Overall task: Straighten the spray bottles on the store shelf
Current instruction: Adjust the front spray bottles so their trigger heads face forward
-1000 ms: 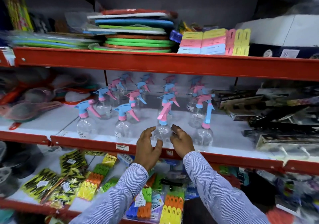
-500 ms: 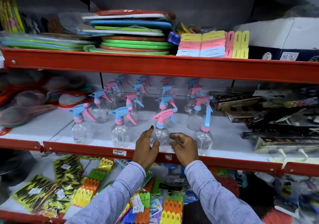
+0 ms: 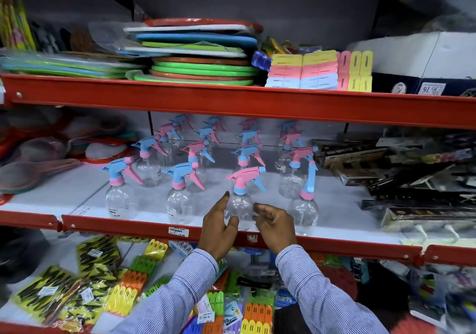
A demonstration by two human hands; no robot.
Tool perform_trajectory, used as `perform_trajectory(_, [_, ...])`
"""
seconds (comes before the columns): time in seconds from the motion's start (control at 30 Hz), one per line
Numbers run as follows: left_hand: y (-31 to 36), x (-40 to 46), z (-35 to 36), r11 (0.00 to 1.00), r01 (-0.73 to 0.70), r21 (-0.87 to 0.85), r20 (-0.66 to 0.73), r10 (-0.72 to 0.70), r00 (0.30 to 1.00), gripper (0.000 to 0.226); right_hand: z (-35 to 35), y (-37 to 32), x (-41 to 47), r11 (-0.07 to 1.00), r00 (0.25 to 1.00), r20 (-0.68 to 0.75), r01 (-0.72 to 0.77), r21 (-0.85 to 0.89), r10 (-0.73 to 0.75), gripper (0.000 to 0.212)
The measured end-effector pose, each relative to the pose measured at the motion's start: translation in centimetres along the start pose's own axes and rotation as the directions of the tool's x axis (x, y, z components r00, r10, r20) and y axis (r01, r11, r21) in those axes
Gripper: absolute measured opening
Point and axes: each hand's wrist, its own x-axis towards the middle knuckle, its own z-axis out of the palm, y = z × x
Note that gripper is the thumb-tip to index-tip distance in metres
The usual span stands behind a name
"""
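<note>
Spray bottles stood in four files on the middle shelf (image 3: 334, 205), and the one you were working on was the front bottle of the third file, the pink-headed bottle (image 3: 240, 205), close to the red shelf lip (image 3: 128, 224). Your left hand (image 3: 219, 226) cupped its clear body from 9 o'clock, forefinger raised along the glassy side; whether the palm actually pressed it I could not tell. Your right hand (image 3: 277, 228) sat at 3 o'clock with fingers curled and parted, just beside the body, gripping nothing firmly. That two-sided bracket probably let you twist the base without tipping it. Its nozzle pointed to 9 o'clock, matching the blue-headed bottles (image 3: 177, 199) beside it. At 3 o'clock of your right hand, the last front bottle (image 3: 304, 205) carried its blue trigger head turned on end, so that one likely needed correcting next.
</note>
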Motion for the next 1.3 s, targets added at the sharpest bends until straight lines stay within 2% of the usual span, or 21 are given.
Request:
perform_trajectory(0.27, [-0.4,0.0,-0.1,1.0,-0.027,0.003,0.016,0.027,1.0,0.063,0.0,-0.1,-0.5,1.0,0.999,-0.032,0.01,-0.026,-0.011,0.031])
perform_trajectory(0.4, [0.0,-0.9,-0.3,0.994,-0.105,0.028,-0.145,0.108,0.984,0.061,-0.8,-0.1,-1.4,0.996,0.992,-0.096,0.084,-0.017,-0.085,0.03])
perform_trajectory(0.5, [0.5,-1.4,-0.6,0.972,-0.229,0.044,-0.285,0.232,0.93,0.047,-1.9,0.3,-2.4,0.991,0.97,-0.207,0.136,0.007,-0.131,0.031])
perform_trajectory(0.57, [0.9,-1.7,-0.3,0.954,-0.296,0.052,-0.312,0.297,0.902,0.04,-3.1,0.7,-2.9,0.988,0.945,-0.296,0.154,0.016,-0.143,0.033])
perform_trajectory(0.73, [2.5,-1.9,2.8,0.908,-0.417,0.039,-0.266,0.412,0.872,0.031,-6.8,1.3,-3.4,0.98,0.856,-0.481,0.197,-0.032,-0.188,0.035])
perform_trajectory(0.87, [4.7,-2.6,6.3,0.934,-0.355,0.024,-0.072,0.356,0.932,0.041,-10.1,2.1,-3.3,0.975,0.801,-0.557,0.195,-0.103,-0.219,0.033])
perform_trajectory(0.9, [5.1,-2.7,7.1,0.946,-0.323,0.029,-0.037,0.324,0.945,0.044,-10.7,2.4,-2.8,0.979,0.814,-0.544,0.179,-0.099,-0.204,0.033])
perform_trajectory(0.97, [5.8,-2.9,8.4,0.966,-0.257,0.032,-0.017,0.257,0.966,0.05,-11.7,2.8,-1.7,0.991,0.889,-0.437,0.127,-0.043,-0.133,0.039])
perform_trajectory(1.07, [6.9,-3.2,10.1,0.98,-0.186,0.064,-0.024,0.188,0.982,0.055,-12.7,3.3,0.1,1.0,0.989,-0.151,-0.001,0.024,0.004,0.053])
perform_trajectory(1.17, [7.8,-3.7,11.7,0.988,-0.131,0.083,-0.042,0.135,0.99,0.056,-13.4,3.7,1.3,0.997,0.997,0.036,-0.073,-0.001,0.073,0.057])
perform_trajectory(1.3, [8.2,-4.1,12.7,0.99,-0.069,0.12,-0.046,0.075,0.996,0.055,-13.7,3.7,1.4,0.997,0.993,0.113,-0.023,-0.068,0.031,0.048])
